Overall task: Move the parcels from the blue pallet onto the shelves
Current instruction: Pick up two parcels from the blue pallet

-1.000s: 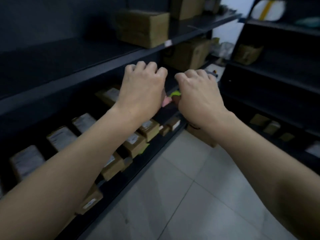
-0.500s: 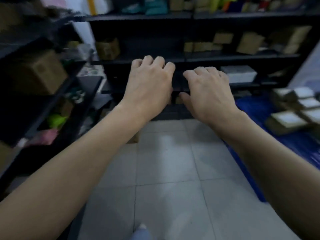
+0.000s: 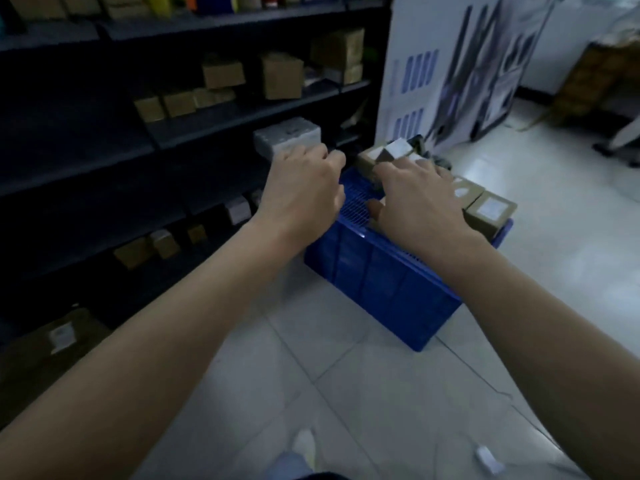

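Currently left hand (image 3: 301, 188), right hand (image 3: 419, 199) empty, near blue pallet (image 3: 381, 282) (parcels (image 3: 490, 211) aboard).

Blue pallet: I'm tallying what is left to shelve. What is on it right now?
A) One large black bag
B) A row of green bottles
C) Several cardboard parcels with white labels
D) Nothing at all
C: several brown cardboard parcels with white labels sit on the far part of the blue pallet, so there is still stock to move to the shelves.
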The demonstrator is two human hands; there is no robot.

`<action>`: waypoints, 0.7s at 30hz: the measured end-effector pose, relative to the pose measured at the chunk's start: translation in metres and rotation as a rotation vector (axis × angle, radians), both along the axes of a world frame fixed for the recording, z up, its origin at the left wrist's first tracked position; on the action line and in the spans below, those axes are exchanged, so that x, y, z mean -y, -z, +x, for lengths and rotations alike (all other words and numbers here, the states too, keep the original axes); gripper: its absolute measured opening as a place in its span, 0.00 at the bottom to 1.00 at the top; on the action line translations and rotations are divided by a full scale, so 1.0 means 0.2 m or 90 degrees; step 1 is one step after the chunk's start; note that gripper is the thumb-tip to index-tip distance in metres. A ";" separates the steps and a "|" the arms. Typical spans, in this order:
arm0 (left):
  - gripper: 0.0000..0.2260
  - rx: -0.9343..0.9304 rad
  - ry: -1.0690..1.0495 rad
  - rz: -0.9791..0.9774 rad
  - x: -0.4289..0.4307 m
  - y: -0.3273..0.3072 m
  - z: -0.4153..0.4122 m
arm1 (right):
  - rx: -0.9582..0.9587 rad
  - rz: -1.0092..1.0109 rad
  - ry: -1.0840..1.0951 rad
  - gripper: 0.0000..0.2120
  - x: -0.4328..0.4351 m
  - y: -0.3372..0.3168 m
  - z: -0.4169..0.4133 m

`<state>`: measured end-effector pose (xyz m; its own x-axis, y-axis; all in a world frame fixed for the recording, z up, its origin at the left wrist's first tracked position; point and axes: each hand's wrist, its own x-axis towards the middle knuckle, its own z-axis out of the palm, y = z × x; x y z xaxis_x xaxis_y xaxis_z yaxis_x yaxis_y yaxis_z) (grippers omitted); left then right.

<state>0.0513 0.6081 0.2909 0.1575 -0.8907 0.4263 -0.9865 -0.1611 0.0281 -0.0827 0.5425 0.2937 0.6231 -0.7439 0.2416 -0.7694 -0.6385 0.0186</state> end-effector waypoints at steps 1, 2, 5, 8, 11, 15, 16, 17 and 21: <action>0.14 -0.010 0.010 0.006 0.11 0.01 0.04 | -0.001 -0.003 0.020 0.19 0.10 0.00 0.02; 0.14 -0.017 0.021 0.013 0.22 0.01 0.06 | 0.003 -0.007 0.039 0.19 0.19 0.01 0.03; 0.14 -0.037 0.067 0.033 0.53 0.04 0.09 | 0.021 0.005 0.108 0.18 0.46 0.04 0.01; 0.15 -0.049 0.118 0.044 0.81 0.08 0.07 | 0.018 0.026 0.168 0.18 0.70 0.09 -0.05; 0.15 -0.052 0.144 0.057 1.07 0.14 0.04 | 0.030 0.032 0.204 0.19 0.95 0.15 -0.10; 0.14 -0.062 0.151 0.072 1.45 0.21 0.04 | 0.045 0.032 0.199 0.18 1.35 0.23 -0.10; 0.13 -0.068 0.140 0.073 1.55 0.22 0.05 | 0.043 0.033 0.190 0.17 1.46 0.24 -0.09; 0.13 -0.075 0.125 0.075 1.64 0.23 0.07 | 0.043 0.038 0.181 0.16 1.58 0.26 -0.08; 0.12 -0.108 0.081 0.100 2.04 0.26 0.12 | 0.057 0.090 0.148 0.17 2.03 0.30 -0.06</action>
<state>0.0744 0.1998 0.2398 0.0978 -0.9612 0.2580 -0.9824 -0.0518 0.1795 -0.0939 0.1356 0.2330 0.4126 -0.8946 0.1718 -0.8901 -0.4360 -0.1328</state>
